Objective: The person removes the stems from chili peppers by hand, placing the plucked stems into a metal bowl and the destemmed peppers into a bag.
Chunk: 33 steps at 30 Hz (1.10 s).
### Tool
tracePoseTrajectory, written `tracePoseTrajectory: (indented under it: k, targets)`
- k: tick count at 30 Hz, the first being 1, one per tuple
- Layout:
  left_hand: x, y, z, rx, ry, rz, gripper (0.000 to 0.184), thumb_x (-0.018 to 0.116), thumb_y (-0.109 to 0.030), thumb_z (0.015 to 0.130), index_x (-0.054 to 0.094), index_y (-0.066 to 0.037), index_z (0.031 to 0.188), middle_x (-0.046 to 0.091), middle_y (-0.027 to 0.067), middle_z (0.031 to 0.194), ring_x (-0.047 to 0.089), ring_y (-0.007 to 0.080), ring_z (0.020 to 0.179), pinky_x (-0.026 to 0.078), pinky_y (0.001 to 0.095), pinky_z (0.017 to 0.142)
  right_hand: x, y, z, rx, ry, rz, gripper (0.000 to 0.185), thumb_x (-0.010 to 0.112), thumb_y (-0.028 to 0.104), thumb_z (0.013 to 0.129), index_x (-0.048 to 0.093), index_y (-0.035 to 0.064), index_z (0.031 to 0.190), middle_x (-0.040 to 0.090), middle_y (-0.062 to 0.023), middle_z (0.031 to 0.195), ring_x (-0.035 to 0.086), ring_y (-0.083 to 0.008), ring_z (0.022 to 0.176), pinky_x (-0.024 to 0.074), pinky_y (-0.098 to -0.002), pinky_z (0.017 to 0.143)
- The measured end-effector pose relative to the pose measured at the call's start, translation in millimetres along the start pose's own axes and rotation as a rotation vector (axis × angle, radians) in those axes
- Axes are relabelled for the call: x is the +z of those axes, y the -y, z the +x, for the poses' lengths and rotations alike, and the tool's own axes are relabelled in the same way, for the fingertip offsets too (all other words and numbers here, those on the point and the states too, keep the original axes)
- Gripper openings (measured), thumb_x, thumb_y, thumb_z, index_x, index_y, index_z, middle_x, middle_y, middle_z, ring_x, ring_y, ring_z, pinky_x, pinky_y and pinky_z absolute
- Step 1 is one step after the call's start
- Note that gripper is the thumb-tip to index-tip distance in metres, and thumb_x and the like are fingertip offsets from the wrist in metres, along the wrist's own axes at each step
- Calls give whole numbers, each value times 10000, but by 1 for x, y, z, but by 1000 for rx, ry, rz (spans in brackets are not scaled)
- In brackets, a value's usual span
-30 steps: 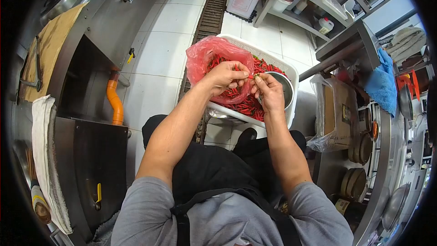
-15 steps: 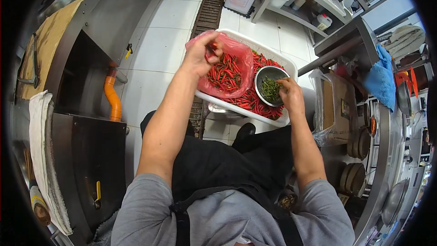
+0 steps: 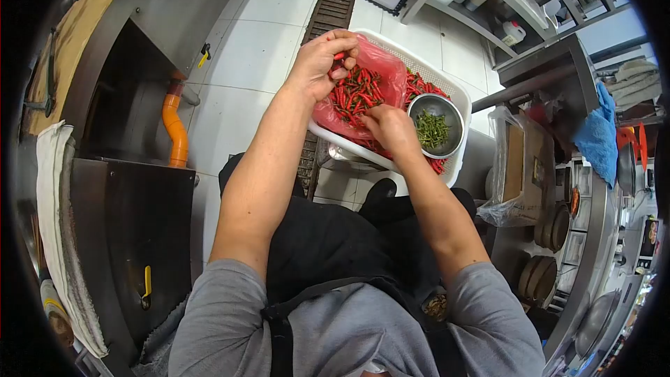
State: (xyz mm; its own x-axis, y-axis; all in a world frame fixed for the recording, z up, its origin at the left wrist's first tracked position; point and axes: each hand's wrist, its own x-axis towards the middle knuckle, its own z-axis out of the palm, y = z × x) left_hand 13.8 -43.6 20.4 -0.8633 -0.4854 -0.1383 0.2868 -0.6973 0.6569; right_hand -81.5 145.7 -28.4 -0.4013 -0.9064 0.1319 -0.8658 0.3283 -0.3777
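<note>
My left hand (image 3: 324, 64) is closed with red chili peppers between its curled fingers, above the left side of a pink plastic bag (image 3: 391, 70). Red chili peppers (image 3: 359, 91) fill the open bag. Inside the bag's near edge, the fingertips of my right hand (image 3: 392, 130) come together on the chilies; what they pinch is partly hidden. Just right of that hand, a metal bowl (image 3: 447, 106) holds green chili stems (image 3: 432, 129). Bag and bowl both rest in a white plastic basket (image 3: 455, 86), over more loose red chilies (image 3: 424, 85).
Left stands a steel cabinet (image 3: 132, 216) with an orange pipe (image 3: 170, 129). A floor drain grate (image 3: 335, 0) runs past the basket. At right are a plastic-wrapped box (image 3: 513, 160), a blue cloth (image 3: 597, 132) and steel shelving (image 3: 481, 31).
My right hand has left the bowl of stems and moved left to the chilies in the bag. My left hand stays raised over the bag, closed on chilies. The view has shifted slightly.
</note>
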Motion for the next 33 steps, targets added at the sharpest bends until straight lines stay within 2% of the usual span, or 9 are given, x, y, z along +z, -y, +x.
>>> tracePoseTrajectory:
  k: [4, 11, 14, 15, 17, 18, 20, 27, 33]
  targets:
    - [-1, -3, -1, 6, -3, 22, 87, 630, -47, 872, 573, -55, 938, 599, 43, 760, 535, 93, 580, 317, 189, 401, 21, 11, 8, 85, 217, -127, 218, 686, 263, 808, 696, 45, 807, 678, -175, 847, 668, -354, 834, 528, -469, 776]
    - [0, 2, 2, 26, 27, 142, 67, 639, -65, 865, 576, -70, 885, 580, 23, 728, 526, 82, 565, 311, 195, 407, 35, -4, 13, 47, 137, -148, 191, 690, 223, 783, 688, 34, 813, 682, -187, 860, 670, -352, 853, 529, -466, 781]
    - [2, 2, -1, 32, 30, 195, 66, 637, -61, 862, 575, -77, 878, 583, 14, 725, 528, 78, 560, 311, 194, 406, 13, -10, 17, 224, 0, 157, 190, 723, 184, 763, 685, 18, 847, 679, -183, 811, 667, -353, 805, 521, -445, 752]
    - [3, 3, -2, 31, 40, 222, 69, 635, -59, 860, 574, -79, 882, 586, 12, 725, 530, 76, 559, 311, 192, 405, 5, -11, 18, 277, -57, 253, 183, 723, 166, 785, 673, 0, 842, 671, -167, 733, 672, -311, 683, 525, -406, 664]
    - [5, 6, -2, -6, 11, 247, 70, 634, -60, 860, 572, -79, 888, 589, 12, 722, 533, 75, 554, 311, 192, 399, -4, -24, 18, 349, -82, 501, 168, 703, 149, 827, 658, -9, 860, 664, -119, 693, 648, -204, 582, 497, -330, 539]
    - [6, 9, -1, -43, -22, 273, 72, 632, -60, 860, 571, -79, 894, 592, 13, 719, 536, 73, 548, 312, 192, 394, -11, -25, 18, 350, -90, 498, 168, 703, 149, 827, 658, -9, 860, 664, -119, 693, 648, -204, 582, 497, -330, 539]
    - [8, 15, 0, -72, -3, 301, 75, 634, -67, 862, 571, -77, 902, 591, 12, 710, 538, 73, 538, 312, 193, 388, -24, -26, 18, 465, -49, 828, 137, 674, 120, 861, 647, -8, 902, 653, -66, 687, 617, -117, 558, 446, -257, 470]
    - [9, 36, 1, -146, 55, 484, 75, 649, -75, 859, 603, -53, 914, 611, 33, 707, 544, 79, 516, 330, 204, 385, -27, -25, 10, 477, -122, 994, 153, 661, 68, 849, 627, -19, 971, 661, -58, 711, 618, -116, 552, 426, -226, 450]
    - [11, 47, -1, -138, 92, 734, 196, 676, -51, 831, 611, 3, 1008, 590, 24, 721, 538, 85, 551, 404, 223, 476, -33, -17, 10, 459, -165, 1130, 185, 669, 67, 844, 620, -43, 985, 657, -58, 715, 614, -104, 550, 425, -212, 450]
